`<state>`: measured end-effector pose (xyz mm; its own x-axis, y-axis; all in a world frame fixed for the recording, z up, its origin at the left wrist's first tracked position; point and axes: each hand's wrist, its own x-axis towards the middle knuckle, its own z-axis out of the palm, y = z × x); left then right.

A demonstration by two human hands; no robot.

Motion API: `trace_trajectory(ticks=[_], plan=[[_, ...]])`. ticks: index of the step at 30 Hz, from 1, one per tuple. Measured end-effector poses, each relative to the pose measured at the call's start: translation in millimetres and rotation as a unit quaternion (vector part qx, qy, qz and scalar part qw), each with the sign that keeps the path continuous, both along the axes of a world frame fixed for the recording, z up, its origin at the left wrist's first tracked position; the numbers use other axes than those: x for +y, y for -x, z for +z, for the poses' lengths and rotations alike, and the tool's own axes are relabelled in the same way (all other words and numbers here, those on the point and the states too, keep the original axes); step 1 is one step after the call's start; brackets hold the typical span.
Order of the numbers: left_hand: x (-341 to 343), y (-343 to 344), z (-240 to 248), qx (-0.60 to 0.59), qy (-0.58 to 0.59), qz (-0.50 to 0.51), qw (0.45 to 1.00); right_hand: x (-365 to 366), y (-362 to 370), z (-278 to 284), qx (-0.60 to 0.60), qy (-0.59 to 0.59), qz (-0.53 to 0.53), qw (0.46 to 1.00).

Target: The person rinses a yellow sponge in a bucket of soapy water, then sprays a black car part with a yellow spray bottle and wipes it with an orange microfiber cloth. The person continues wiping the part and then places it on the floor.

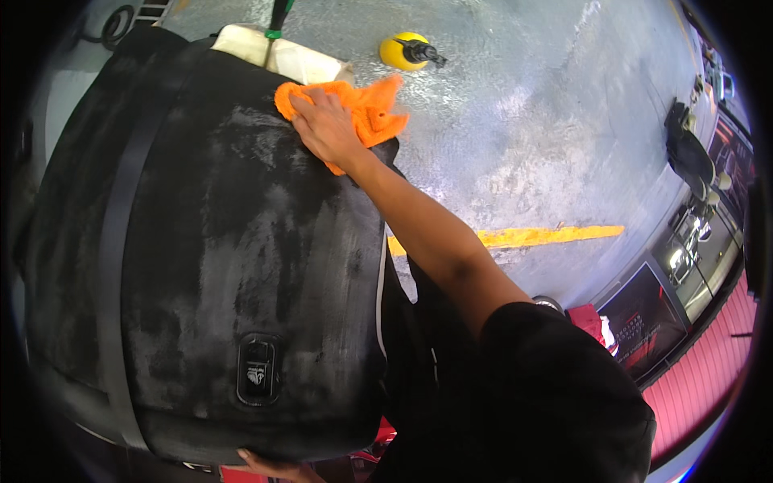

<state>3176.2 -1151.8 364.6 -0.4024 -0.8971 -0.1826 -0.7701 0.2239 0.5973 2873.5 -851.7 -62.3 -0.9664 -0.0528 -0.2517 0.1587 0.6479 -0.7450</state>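
The right hand (325, 127) clasps the cloth (375, 110), which spills toward three o'clock (orange, fluffy, crumpled); the left hand (274, 468), at seven o'clock, grips unclearly: I cannot tell.

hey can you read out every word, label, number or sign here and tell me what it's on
Nothing I can read out reliably:
Small plate on the black panel: pale emblem and print, too small.
Dark poster at right: pale lettering, blurred.
Upper dark poster at far right: reddish marks, too blurred.
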Motion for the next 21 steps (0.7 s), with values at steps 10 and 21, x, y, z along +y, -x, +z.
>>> trace_trajectory(ticks=[10, 21], plan=[[11.3, 2.3, -1.1, -0.150, 0.302, -0.479, 0.810, 78.8, -144.0, 38.1, -0.141, -0.018, -0.049, 0.989], [6.3, -21.0, -0.1, -0.079, 0.097, -0.215, 0.969, 27.6, -153.7, 111.6, -0.101, -0.133, 0.027, 0.986]])
